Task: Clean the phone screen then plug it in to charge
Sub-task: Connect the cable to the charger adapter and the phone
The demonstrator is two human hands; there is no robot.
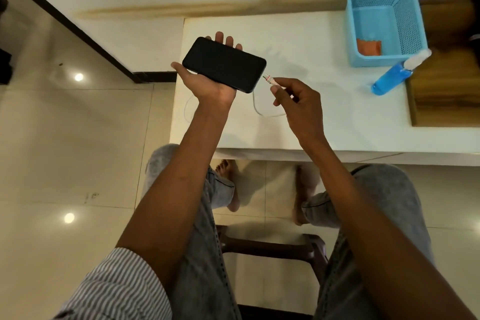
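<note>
A person seated at a white table point(311, 127) lines up a charging plug point(268, 79) with a black phone point(224, 64), held just left of the frame's centre. The left hand point(207, 83) cradles the phone from beneath, palm up, thumb curled over its near long edge and fingertips showing past the far edge. The phone's long axis runs from upper left to lower right, screen dark and facing the camera, its short end pointing toward the right hand point(296, 101). That hand pinches the plug between thumb and forefinger, the tip just beside the phone's lower-right end; whether it has entered the port cannot be told. The white cable point(259, 110) loops down to the table below the hands. The right hand is nearer the port, and the plug appears roughly in line with the phone's length. In the upper right, well apart, stand a blue basket point(374, 60) holding an orange cloth point(368, 47) and a blue spray bottle point(389, 80) lying beside it.
</note>
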